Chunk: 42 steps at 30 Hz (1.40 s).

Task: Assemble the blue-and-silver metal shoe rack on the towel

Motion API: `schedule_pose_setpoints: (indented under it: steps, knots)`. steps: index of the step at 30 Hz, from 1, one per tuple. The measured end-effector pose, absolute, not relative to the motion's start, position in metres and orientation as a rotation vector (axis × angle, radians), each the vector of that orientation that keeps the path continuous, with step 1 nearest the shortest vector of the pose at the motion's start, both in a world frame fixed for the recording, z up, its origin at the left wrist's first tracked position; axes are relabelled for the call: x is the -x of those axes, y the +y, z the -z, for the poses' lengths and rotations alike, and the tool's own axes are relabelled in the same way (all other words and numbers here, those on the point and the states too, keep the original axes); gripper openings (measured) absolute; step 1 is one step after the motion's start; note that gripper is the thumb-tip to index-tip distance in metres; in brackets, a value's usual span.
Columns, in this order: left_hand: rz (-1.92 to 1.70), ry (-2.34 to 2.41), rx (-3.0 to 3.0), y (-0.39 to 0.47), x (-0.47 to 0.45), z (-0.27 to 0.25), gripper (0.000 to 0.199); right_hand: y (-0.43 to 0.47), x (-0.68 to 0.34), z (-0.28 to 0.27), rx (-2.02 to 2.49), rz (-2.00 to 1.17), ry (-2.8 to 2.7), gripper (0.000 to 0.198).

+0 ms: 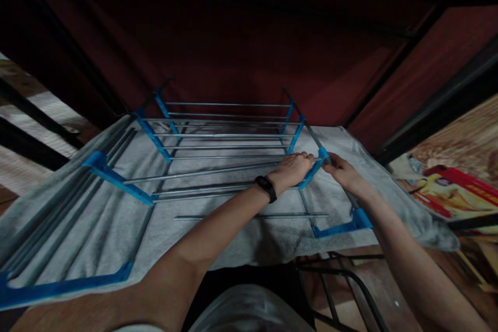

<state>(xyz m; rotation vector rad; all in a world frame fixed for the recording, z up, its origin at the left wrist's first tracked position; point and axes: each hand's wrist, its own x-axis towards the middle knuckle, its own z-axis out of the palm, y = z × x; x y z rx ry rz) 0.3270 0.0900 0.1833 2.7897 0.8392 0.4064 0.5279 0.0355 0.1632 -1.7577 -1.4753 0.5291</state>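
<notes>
loose metal rod (251,216) lies near on grey towel (218,238) over tabletop, not fitted, well below hands. blue corner bracket (342,227) near right forearm, bare of rods. left hand (292,167), black wristband (266,188), curled closed over rod ends at blue side bracket (317,166). right hand (339,170) closed, pinching same bracket from other side. drying rack (225,132) judged part assembled: far rods seated, near section unfinished.

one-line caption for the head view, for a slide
Both hands, left hand and right hand, grip a blue bracket of a metal-rod rack on a grey towel.
</notes>
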Motion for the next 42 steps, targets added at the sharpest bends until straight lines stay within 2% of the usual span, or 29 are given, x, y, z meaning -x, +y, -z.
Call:
schedule_pose_setpoints:
  steps: [6, 15, 26, 38, 42]
  knots:
    - [-0.39, 0.847, -2.753, 0.097, -0.343, -0.179, 0.034, 0.042, -0.529, -0.162, 1.753, -0.567, -1.499, 0.04]
    - [-0.369, 0.854, -2.733, 0.097, -0.341, -0.165, 0.042, 0.045, -0.536, -0.16, 1.649, -0.664, -1.5, 0.025]
    - [-0.261, 0.877, -2.662, 0.098, -0.342, -0.143, 0.034, 0.044, -0.535, -0.16, 1.689, -0.629, -1.535, 0.026]
    - [-0.162, 0.933, -2.61, 0.106, -0.348, -0.128, 0.039, 0.038, -0.524, -0.168, 1.783, -0.555, -1.523, 0.026]
    - [-0.179, 0.96, -2.588, 0.106, -0.349, -0.127, 0.037, 0.039, -0.522, -0.166, 1.708, -0.68, -1.385, 0.029]
